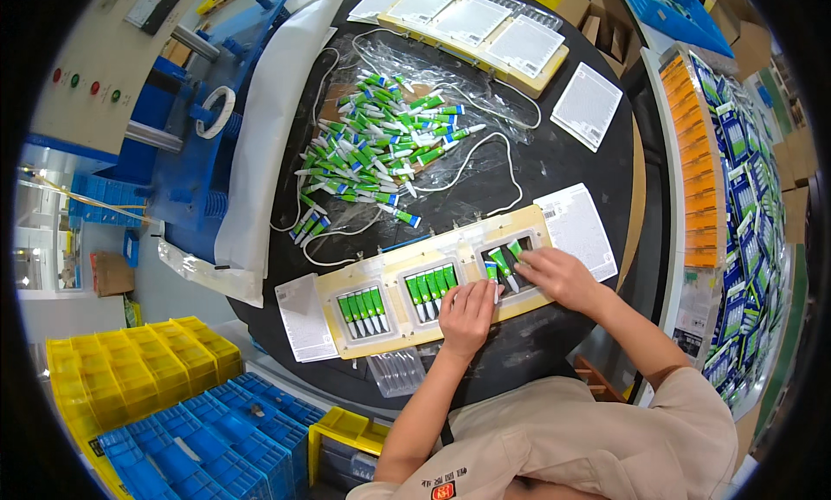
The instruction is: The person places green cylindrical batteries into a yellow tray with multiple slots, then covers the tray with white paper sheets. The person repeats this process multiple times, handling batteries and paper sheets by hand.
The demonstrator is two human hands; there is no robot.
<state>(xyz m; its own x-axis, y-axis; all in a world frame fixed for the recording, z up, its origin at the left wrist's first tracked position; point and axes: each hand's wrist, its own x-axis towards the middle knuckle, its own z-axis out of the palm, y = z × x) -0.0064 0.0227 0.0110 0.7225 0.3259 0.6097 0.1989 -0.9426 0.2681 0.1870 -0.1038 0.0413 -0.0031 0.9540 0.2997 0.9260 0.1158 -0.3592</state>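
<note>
A long cream-yellow fixture [389, 274] with three clear blister trays lies across the near part of the round black table. Small green-and-white tubes stand side by side in the left tray [363, 312] and the middle tray [429, 290]. Fewer tubes [502, 262] sit in the right tray. My left hand [467, 318] rests on the fixture between the middle and right trays, fingers stretched forward beside a tube. Over the right tray, my right hand [558, 277] has its bent fingertips closed at a green tube [515, 248]; the fingers partly hide it.
Loose tubes [372, 145] form a big pile on plastic film beyond the fixture. White cords [511, 167] curve around it. Printed cards [587, 106] and a second fixture [485, 48] stand farther back. Blue crates [199, 439] and yellow crates [138, 361] are at lower left.
</note>
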